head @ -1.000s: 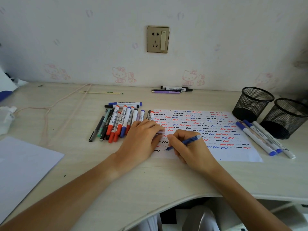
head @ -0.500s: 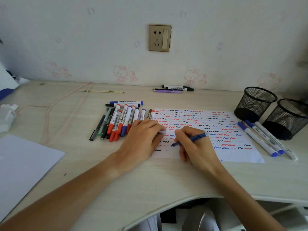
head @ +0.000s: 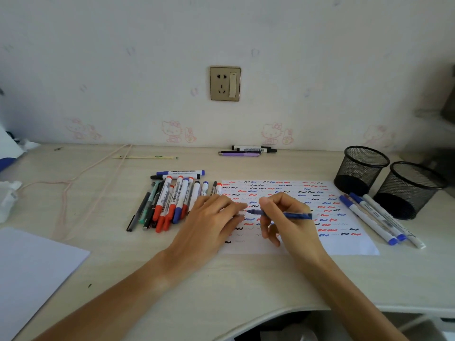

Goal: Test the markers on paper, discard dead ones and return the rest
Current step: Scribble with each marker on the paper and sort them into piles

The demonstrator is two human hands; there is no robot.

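Right hand point(head: 288, 217) grips blue marker point(head: 285, 214) over the scribbled paper point(head: 349, 217), tip pointing left, barrel out right of the fingers. Left hand point(head: 211, 220) pinches a clear cap point(head: 242, 213) just off the tip, above the paper's left edge.

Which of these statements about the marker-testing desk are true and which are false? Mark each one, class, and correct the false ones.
1. The right hand holds a blue pen. True.
2. Both mesh pen cups are full of markers. False: no markers show in either; three markers lie on the desk beside them.
3. The test paper carries red, blue and black squiggles. True.
4. The left hand rests on the blank sheet. False: it lies at the test paper's left edge, pinching a small clear cap.
5. The wall socket has a plug in it. False: nothing is plugged in.
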